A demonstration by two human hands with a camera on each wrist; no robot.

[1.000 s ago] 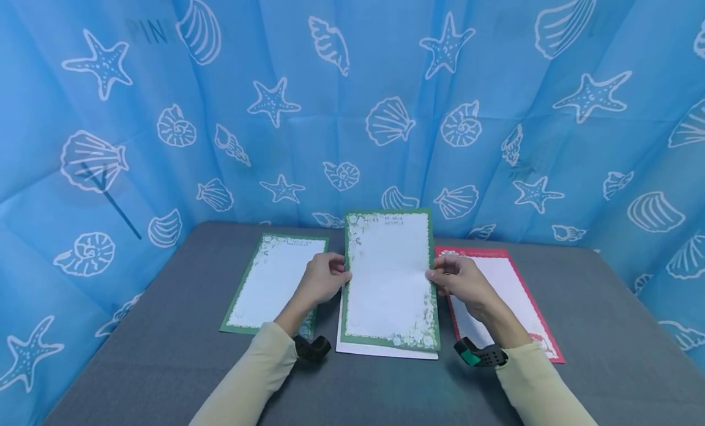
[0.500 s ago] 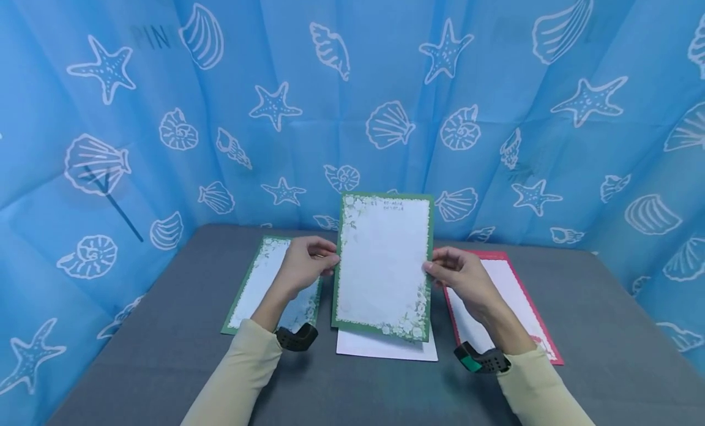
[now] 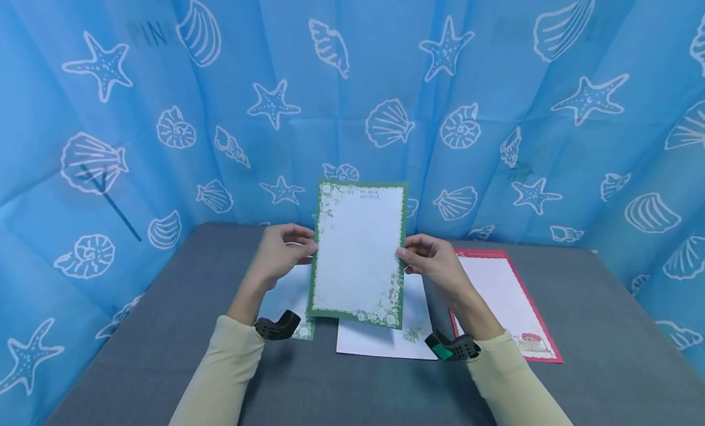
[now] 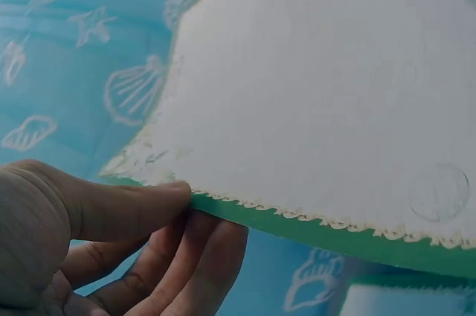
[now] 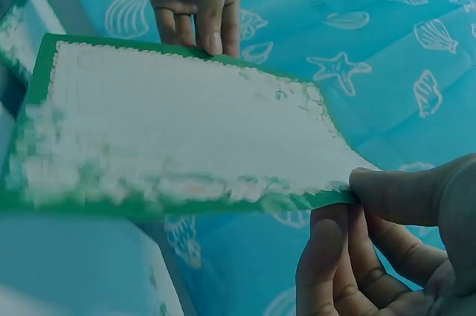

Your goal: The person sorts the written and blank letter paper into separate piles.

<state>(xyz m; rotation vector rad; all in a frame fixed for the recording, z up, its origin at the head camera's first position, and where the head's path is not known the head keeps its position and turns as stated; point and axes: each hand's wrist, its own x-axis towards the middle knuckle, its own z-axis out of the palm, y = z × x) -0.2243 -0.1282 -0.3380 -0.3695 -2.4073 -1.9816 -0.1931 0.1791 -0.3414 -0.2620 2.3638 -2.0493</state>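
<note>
A sheet of green-bordered floral paper (image 3: 358, 254) is held up off the table between both hands, tilted toward the head camera. My left hand (image 3: 279, 254) pinches its left edge, thumb on the front and fingers behind. On the opposite edge my right hand (image 3: 432, 261) pinches it the same way. In the right wrist view the sheet (image 5: 193, 115) bows slightly between the two grips. Below it lies a white sheet (image 3: 385, 343) with a small green leaf print, partly covered in this view. Another green-bordered sheet (image 3: 283, 297) lies to the left, mostly behind my left hand and the raised sheet.
A red-bordered sheet (image 3: 503, 291) lies on the right of the grey table (image 3: 165, 352), partly behind my right forearm. Behind the table's far edge hangs a blue curtain (image 3: 341, 89) with white shells and starfish. Each wrist wears a black band (image 3: 278, 325).
Both hands have raised the green-bordered sheet off the white one and carried it left, toward the other green sheet. More of the white sheet now shows, including its leaf print.
</note>
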